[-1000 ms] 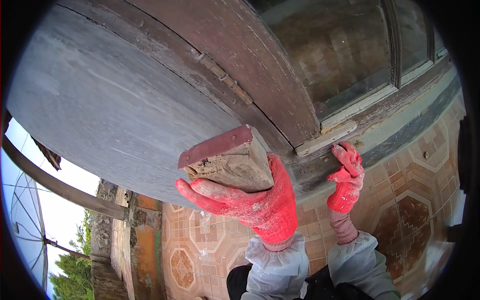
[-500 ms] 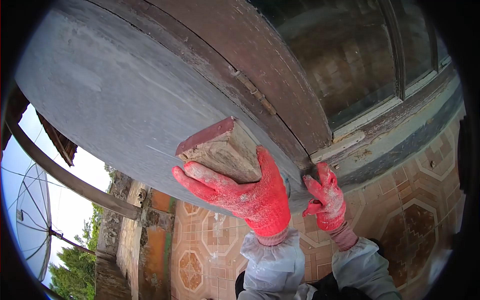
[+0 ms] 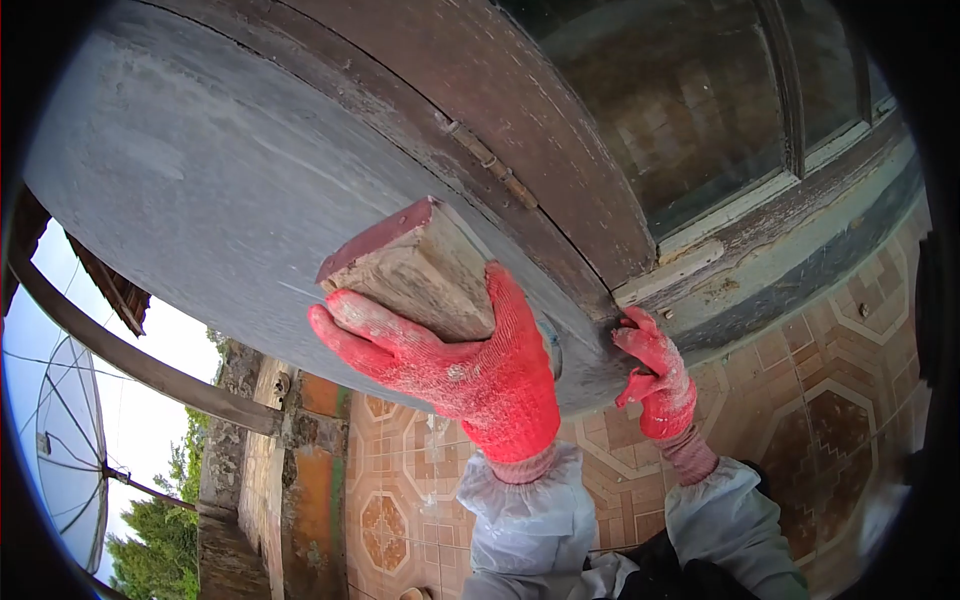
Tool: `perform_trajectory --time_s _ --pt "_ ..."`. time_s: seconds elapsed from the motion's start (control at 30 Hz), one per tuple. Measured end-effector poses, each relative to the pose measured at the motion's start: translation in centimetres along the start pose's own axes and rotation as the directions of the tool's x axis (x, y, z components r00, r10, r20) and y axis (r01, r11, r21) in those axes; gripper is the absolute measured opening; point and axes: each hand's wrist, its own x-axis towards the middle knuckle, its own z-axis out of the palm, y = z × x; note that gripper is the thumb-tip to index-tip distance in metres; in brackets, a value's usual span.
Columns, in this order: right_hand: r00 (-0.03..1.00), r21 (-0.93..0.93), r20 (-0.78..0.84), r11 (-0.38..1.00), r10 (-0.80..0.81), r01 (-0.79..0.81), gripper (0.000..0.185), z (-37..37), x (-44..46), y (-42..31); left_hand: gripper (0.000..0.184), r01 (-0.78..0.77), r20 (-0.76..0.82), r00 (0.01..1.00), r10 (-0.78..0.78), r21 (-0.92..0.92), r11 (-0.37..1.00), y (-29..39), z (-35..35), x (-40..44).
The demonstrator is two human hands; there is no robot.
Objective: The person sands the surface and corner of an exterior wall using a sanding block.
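Observation:
My left hand (image 3: 470,370), in a dusty red glove, grips a wooden block (image 3: 425,270) with a dark red upper edge. The fingers spread along its lower side and the thumb lies along its right side. That block is held against or very close to the grey wall (image 3: 230,190); the contact itself is hidden. To the right, my right hand (image 3: 662,375), also red-gloved, holds nothing, its fingers apart. Its fingertips are close to the bottom corner of the brown wooden frame (image 3: 625,240), and I cannot tell whether they touch it.
A rusty hinge (image 3: 490,165) joins the brown wood beside a glass pane (image 3: 690,120). Below are patterned floor tiles (image 3: 400,480). On the left stand a weathered post (image 3: 310,480), a curved rail (image 3: 150,350) and a satellite dish (image 3: 70,430).
My left hand and the block have shifted up and left along the wall. My right hand has risen slightly, and the whole view has shifted a little.

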Motion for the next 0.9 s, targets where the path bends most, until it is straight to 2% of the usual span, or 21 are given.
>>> perform_trajectory --time_s 0.07,0.13,0.2,0.23,0.27,0.3,0.37,0.47,0.53,0.57,0.63,0.67,0.7,0.73,0.77,0.8,0.83,0.87,0.9 --pt "0.999 -0.001 -0.013 0.999 0.053 -0.053 0.048 -0.6 0.2 -1.3 0.119 0.014 0.014 1.000 -0.014 -0.028 1.000 -0.2 0.1 -0.8" --pt "0.981 0.151 -0.160 0.985 0.108 -0.084 0.039 -0.6 0.6 -2.4 0.122 -0.083 -0.042 0.995 0.088 0.107 0.991 -1.3 1.5 -6.5" --pt "0.971 0.180 -0.220 0.982 0.091 -0.052 0.038 -0.4 0.6 -1.9 0.127 -0.114 -0.094 0.988 0.122 0.080 0.990 -2.7 3.9 -15.4" --pt "0.968 0.246 -0.235 0.969 0.084 -0.024 0.039 -0.5 0.5 -1.4 0.128 0.032 0.039 0.999 -0.032 0.001 1.000 -3.0 3.9 -21.1" --pt "0.964 0.311 -0.252 0.950 0.082 0.001 0.040 -0.5 0.4 -1.1 0.130 0.186 0.186 0.967 -0.173 -0.054 0.981 -3.1 3.4 -24.8" --pt "0.966 0.225 -0.257 0.974 0.025 0.035 0.041 -0.5 0.2 -1.0 0.130 0.188 0.197 0.965 -0.174 -0.054 0.981 -2.9 3.1 -24.8" --pt "0.966 0.184 -0.258 0.983 0.026 0.023 0.041 -0.7 0.6 -1.1 0.125 0.115 0.096 0.989 -0.109 -0.060 0.992 -2.7 3.7 -23.9" --pt "0.966 0.173 -0.258 0.985 0.032 0.014 0.040 -0.8 0.3 -0.6 0.122 0.217 0.052 0.976 -0.212 -0.140 0.966 -0.7 2.6 -14.1" --pt "0.963 0.188 -0.270 0.982 0.021 0.032 0.039 -0.9 0.4 0.0 0.117 0.044 -0.052 0.998 -0.043 0.023 0.999 -0.9 2.2 -9.8" --pt "0.960 0.214 -0.279 0.973 -0.028 0.091 0.039 -0.9 0.7 0.4 0.117 0.043 -0.051 0.998 -0.042 0.026 0.999 -1.1 2.3 -10.5" --pt "0.953 0.242 -0.291 0.958 -0.080 0.154 0.039 -0.7 0.9 0.8 0.118 -0.123 -0.063 0.990 0.129 0.089 0.988 -2.1 3.0 -14.3" --pt "0.946 0.219 -0.312 0.962 -0.090 0.164 0.039 -0.7 0.9 0.9 0.124 -0.097 -0.070 0.992 0.103 0.086 0.992 -3.2 4.4 -18.1" --pt "0.942 0.203 -0.321 0.965 -0.094 0.166 0.039 -0.8 0.7 0.8 0.127 0.081 0.019 0.997 -0.080 -0.056 0.995 -3.5 4.9 -22.6" --pt "0.939 0.187 -0.330 0.968 -0.098 0.167 0.039 -0.9 0.6 0.7 0.131 0.275 0.108 0.960 -0.260 -0.166 0.947 -3.8 5.4 -27.0" --pt "0.959 0.234 -0.282 0.970 0.004 0.065 0.039 -1.2 0.6 -0.1 0.133 0.605 0.351 0.791 -0.501 -0.328 0.725 -3.6 4.9 -30.0" --pt "0.967 0.276 -0.232 0.961 0.104 -0.037 0.040 -1.4 0.6 -0.5 0.133 0.608 0.354 0.789 -0.502 -0.333 0.720 -3.8 4.6 -30.4" --pt "0.969 0.274 -0.240 0.962 0.057 0.011 0.042 -1.3 0.6 -0.1 0.133 0.387 0.223 0.909 -0.352 -0.139 0.911 -4.0 4.5 -30.8" --pt "0.969 0.267 -0.243 0.964 0.050 0.017 0.042 -1.3 0.9 0.4 0.133 0.137 0.132 0.980 -0.149 0.092 0.986 -4.2 4.9 -31.0" --pt "0.962 0.219 -0.266 0.968 -0.061 0.122 0.042 -1.2 1.1 0.9 0.133 0.314 0.217 0.926 -0.308 0.006 0.949 -3.3 4.1 -29.8"
